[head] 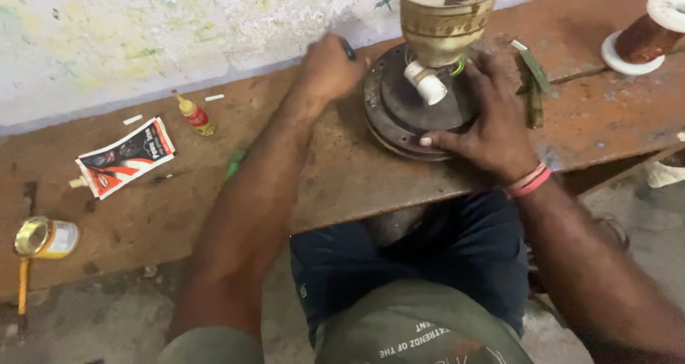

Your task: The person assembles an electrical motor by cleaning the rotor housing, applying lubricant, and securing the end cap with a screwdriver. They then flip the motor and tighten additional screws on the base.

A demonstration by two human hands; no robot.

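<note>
Upper centre: left hand (330, 68) closed around a dark tool handle (348, 49) beside round motor housing (417, 107); right hand (492, 125) spread flat, pressing its rim. Brass canopy (446, 18) blocking the housing's top. Left: glue bottle (195, 115), sachet (125, 157), tin (44, 237). Upper right: wire spool (646, 32).

Rusty brown bench (371, 171), dark grey motor (399, 107) under a tarnished brass cup (442, 22), pink wristbands (529, 181), red-and-yellow glue bottle (195, 115), red, white and black pouch (125, 157), copper wire on a white spool (646, 36)
</note>
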